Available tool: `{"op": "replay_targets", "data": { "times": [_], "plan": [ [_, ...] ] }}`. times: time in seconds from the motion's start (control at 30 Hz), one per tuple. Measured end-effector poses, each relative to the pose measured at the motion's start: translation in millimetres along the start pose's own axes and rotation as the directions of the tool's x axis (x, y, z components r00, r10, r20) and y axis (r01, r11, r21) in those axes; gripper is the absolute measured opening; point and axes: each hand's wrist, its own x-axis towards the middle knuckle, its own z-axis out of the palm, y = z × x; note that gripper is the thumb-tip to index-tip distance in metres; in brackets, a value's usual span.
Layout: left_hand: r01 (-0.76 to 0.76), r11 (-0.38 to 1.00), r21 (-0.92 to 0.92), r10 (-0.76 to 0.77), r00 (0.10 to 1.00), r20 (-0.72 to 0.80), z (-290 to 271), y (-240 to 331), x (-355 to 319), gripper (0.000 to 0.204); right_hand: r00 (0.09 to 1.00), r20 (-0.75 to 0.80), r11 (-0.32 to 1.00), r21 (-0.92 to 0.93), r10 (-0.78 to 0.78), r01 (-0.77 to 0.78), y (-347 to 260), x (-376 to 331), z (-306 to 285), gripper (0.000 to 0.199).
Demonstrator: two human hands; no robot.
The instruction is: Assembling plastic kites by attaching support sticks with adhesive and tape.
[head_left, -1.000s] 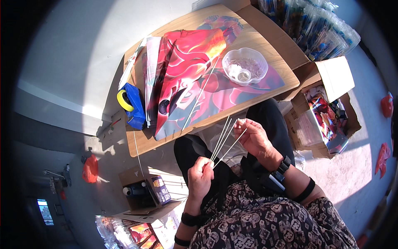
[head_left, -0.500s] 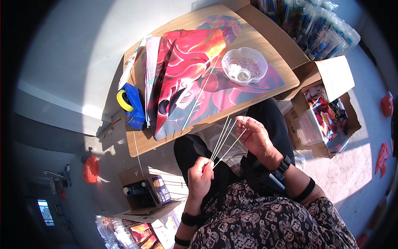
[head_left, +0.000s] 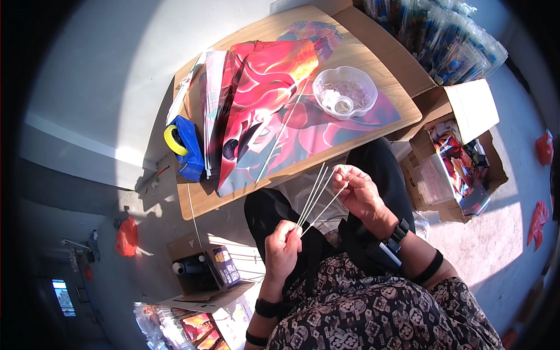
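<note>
Over my lap, my left hand (head_left: 282,249) is closed, with thumb and finger pinching the lower ends of several thin pale sticks (head_left: 313,197). The sticks fan out upward from that pinch. At the upper end of the rightmost stick, the fingertips of my right hand (head_left: 359,189) are closed on it. Just beyond my hands is the front edge of a wooden table (head_left: 385,70). Red and pink printed sheets (head_left: 262,87) lie on it, with one long thin stick (head_left: 283,131) resting across them.
A clear plastic bowl (head_left: 366,109) and a blue tape dispenser (head_left: 190,153) with yellow tape stand on the table. To the right is an open carton (head_left: 429,189) of colourful pieces, with bundled plastic packets (head_left: 461,46) behind. Another carton (head_left: 189,248) sits at lower left.
</note>
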Motion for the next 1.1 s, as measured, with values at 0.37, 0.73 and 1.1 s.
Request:
{"op": "replay_targets", "data": {
  "times": [0.37,0.73,1.1],
  "plan": [
    [0.007,1.000,0.007,-0.007,1.000,0.013,1,0,1,0.013,1.000,0.027,0.996,-0.094,-0.003,0.005,0,-1,6,0.018],
    [-0.004,0.999,0.033,0.004,1.000,0.002,1,1,1,0.014,0.999,0.027,0.998,-0.067,0.020,-0.018,-1,-2,7,0.019],
    [-0.009,0.999,0.045,0.009,1.000,0.006,-1,-2,-1,0.013,0.997,-0.078,0.989,-0.151,-0.002,-0.010,-7,-4,13,0.020]
  ]
}}
